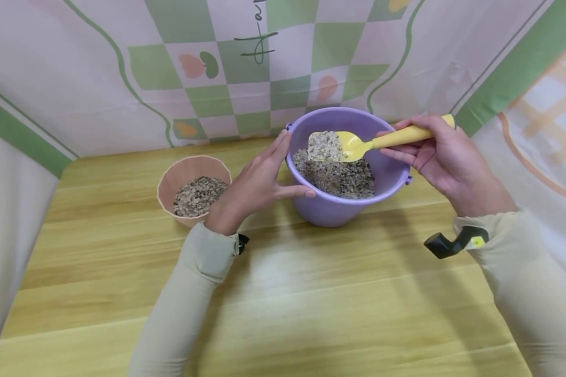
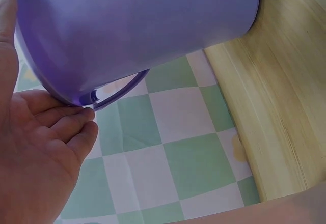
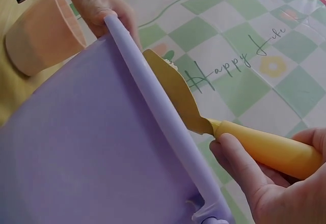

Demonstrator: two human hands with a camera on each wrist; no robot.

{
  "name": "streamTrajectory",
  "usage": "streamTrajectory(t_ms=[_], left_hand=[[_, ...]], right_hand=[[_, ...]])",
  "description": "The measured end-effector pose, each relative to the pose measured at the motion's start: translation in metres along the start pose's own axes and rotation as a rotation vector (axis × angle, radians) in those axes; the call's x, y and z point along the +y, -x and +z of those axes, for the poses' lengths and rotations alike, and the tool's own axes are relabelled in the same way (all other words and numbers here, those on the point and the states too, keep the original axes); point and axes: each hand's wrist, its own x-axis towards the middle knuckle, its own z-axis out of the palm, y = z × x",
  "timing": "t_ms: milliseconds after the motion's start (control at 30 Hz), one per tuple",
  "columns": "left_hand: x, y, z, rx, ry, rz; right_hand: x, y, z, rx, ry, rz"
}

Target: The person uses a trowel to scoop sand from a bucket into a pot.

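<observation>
A purple bucket (image 1: 332, 209) holding gritty gravel (image 1: 344, 180) stands at the back of the wooden table. My left hand (image 1: 259, 180) rests flat against its left rim, fingers straight; the left wrist view shows the bucket (image 2: 137, 25) beside my fingers (image 2: 66, 127). My right hand (image 1: 441, 152) grips the handle of a yellow scoop (image 1: 354, 145) loaded with gravel, held over the bucket's inside. In the right wrist view the scoop (image 3: 178, 94) lies just beyond the bucket rim (image 3: 153, 102), with my right hand (image 3: 275, 183) around its handle. A pink cup (image 1: 193, 188) with gravel sits left of the bucket.
A checked green, pink and white cloth (image 1: 264, 63) walls the back and sides. The wooden table (image 1: 287, 293) stretches toward me in front of the bucket. The pink cup (image 3: 43, 33) shows beyond the bucket in the right wrist view.
</observation>
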Motion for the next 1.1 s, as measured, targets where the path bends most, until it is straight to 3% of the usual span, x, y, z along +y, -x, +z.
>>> streamTrajectory(t_ms=[567,767,1000,1100], left_hand=[[0.002,0.002,-0.005,-0.034,-0.002,-0.048],[-0.001,0.014,-0.020,-0.017,-0.025,-0.096],[-0.015,0.031,-0.041,0.035,0.000,-0.034],[-0.022,0.043,-0.050,0.083,-0.072,-0.015]], right_hand=[[-0.005,-0.003,0.005,-0.023,-0.016,-0.004],[-0.006,-0.007,0.012,-0.008,-0.022,0.000],[-0.004,-0.014,0.019,-0.039,-0.021,0.008],[-0.004,-0.016,0.023,-0.050,-0.021,0.017]])
